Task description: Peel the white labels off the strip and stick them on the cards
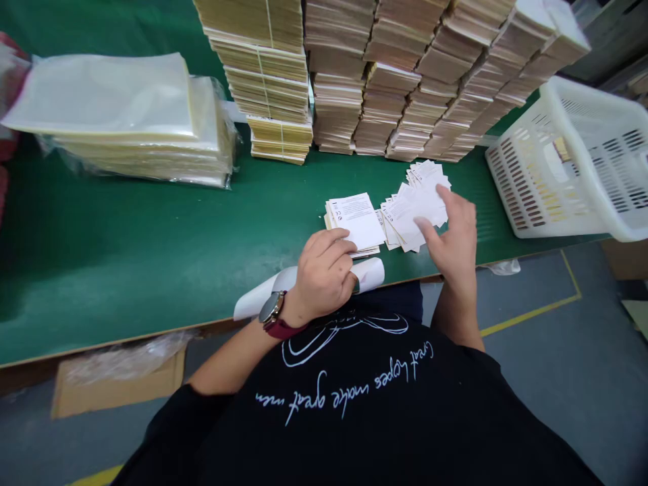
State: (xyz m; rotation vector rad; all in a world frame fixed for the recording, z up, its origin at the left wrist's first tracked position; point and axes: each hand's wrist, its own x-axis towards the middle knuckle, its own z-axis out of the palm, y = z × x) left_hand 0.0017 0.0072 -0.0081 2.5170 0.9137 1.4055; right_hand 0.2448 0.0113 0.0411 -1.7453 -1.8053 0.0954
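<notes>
White printed cards (pixel 358 214) sit in a squared stack on the green table (pixel 152 250). At the stack's near edge the left hand (pixel 327 273) rests, fingers close together on the top card — I cannot tell whether it grips. Right of the stack, fanned cards (pixel 414 206) spread out; over them the right hand (pixel 453 233) holds thumb and fingers apart. On the stack's near side lies 1 rolled white sheet (pixel 372 271). Beyond the stack rise tall paper bundles (pixel 389 40); well right of it stands 1 white basket (pixel 590 175).
</notes>
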